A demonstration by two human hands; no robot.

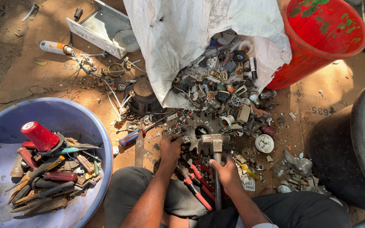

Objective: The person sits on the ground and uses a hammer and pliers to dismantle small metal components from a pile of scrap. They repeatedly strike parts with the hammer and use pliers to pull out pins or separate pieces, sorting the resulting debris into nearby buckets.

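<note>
My right hand (227,173) grips the handle of a steel hammer (215,142), whose head rests on a toothed metal gear part (195,134). My left hand (170,148) is closed on a small metal piece against that gear. Between my knees lie red-handled pliers (197,185). Just beyond the gear spreads a heap of small scrap parts (229,97) spilling out of a white woven sack (182,29).
A blue basin (89,126) at left holds pliers, screwdrivers and a red cone-shaped cap (39,135). A red bucket (317,46) stands at the back right, a black tub (339,152) at right. A screwdriver (129,137), wires, a spray can (55,47) and a metal box (102,27) lie on cardboard.
</note>
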